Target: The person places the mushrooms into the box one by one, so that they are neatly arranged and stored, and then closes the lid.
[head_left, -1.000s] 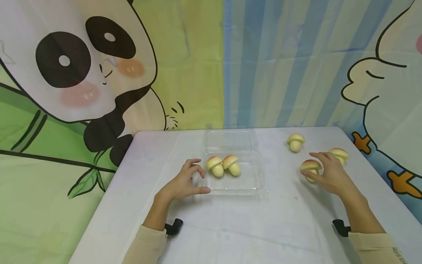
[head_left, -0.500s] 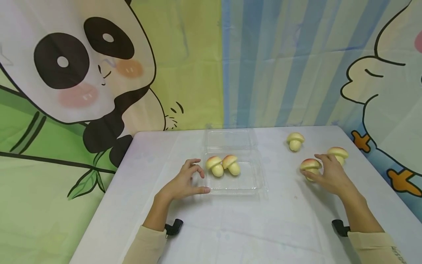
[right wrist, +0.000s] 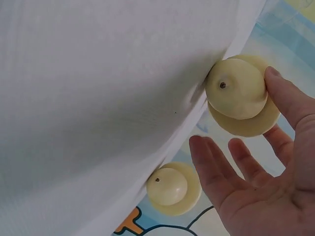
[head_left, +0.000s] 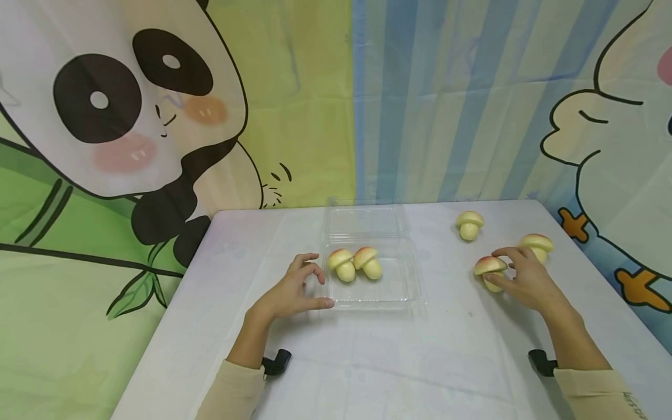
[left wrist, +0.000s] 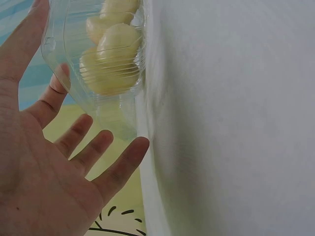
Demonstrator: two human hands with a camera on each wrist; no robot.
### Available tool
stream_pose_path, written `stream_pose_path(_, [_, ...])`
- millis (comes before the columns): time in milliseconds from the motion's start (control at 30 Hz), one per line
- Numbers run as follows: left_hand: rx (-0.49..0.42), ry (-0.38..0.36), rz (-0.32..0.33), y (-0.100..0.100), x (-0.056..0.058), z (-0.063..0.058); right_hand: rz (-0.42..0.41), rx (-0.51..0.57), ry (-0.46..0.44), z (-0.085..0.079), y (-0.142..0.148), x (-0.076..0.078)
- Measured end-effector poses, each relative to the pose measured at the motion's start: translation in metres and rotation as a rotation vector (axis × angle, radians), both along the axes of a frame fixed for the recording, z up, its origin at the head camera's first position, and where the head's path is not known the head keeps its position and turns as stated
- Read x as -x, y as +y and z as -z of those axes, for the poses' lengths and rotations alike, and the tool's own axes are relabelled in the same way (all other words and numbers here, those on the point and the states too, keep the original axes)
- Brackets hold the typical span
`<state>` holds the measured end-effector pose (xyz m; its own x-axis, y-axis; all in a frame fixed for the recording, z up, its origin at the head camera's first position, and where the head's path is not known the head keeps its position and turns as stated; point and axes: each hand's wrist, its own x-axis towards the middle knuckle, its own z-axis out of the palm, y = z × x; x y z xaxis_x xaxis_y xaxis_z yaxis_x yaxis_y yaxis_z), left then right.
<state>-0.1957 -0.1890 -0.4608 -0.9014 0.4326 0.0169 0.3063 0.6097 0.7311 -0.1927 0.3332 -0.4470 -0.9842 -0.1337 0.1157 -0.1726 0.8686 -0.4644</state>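
Fingers (head_left: 508, 252) of the right hand (head_left: 531, 286) were clamped on a yellow mushroom-shaped piece (head_left: 488, 264), thumb on one side and index on the other; the other fingers fanned loosely. Held piece was at the right part of the white tabletop (head_left: 409, 361), reddish cap tilted leftward; could not tell whether its base touched the cloth. A second mushroom (head_left: 536, 242) sat just behind the same hand, partly covered by it. A third mushroom (head_left: 469, 225) stood upright farther back, near the rear edge.

Well to the left: clear plastic container (head_left: 401, 286), lid (head_left: 366, 221) opened toward the back. Its left half held one mushroom (head_left: 342, 266) and, close beside it, another mushroom (head_left: 369, 264), both leaning. Left hand (head_left: 294, 290) was at the container's left side, thumb and fingers apart and bent; contact with the wall could not be determined.

Beige sleeves (head_left: 231, 391) covered both forearms. Behind the tabletop hung a printed backdrop (head_left: 299, 116), panda (head_left: 118, 116) at left, blue stripes toward the middle.
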Motion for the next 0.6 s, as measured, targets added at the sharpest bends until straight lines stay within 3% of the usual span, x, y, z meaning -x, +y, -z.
stream_pose_path(433, [0.008,0.005,0.000,0.000,-0.001,-0.001,-0.057,0.072,-0.005,0.000,-0.008,0.004])
stream_pose_path(600, [0.005,0.004,0.002,0.000,-0.001,-0.001,-0.077,0.106,0.039,-0.001,-0.012,0.006])
